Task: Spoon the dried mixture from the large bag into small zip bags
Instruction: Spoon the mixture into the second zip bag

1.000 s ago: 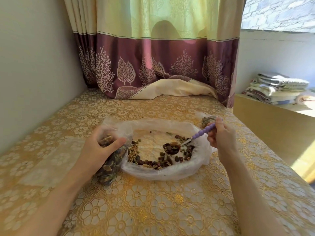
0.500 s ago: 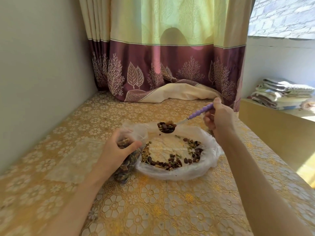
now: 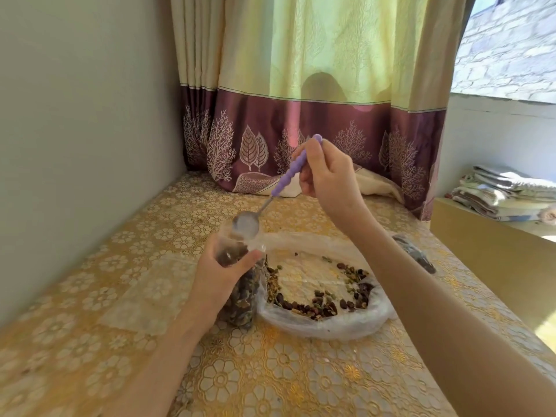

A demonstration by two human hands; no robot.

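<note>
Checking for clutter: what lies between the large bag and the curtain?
In the head view, only bare floral tablecloth lies between the large bag and the curtain.

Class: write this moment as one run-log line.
left hand: holds small zip bag upright | right hand: tips spoon at bag mouth | large bag: mixture remains

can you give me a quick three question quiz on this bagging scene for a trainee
1. True or false: the spoon bowl is tipped over the mouth of the small zip bag.
2. Which hand holds the small zip bag? A) left hand B) right hand C) neither
3. Fill in: the spoon handle is coloured ____.

Key
1. True; the bowl looks emptied.
2. A; the right hand holds the spoon, above the large bag.
3. Purple.
</note>
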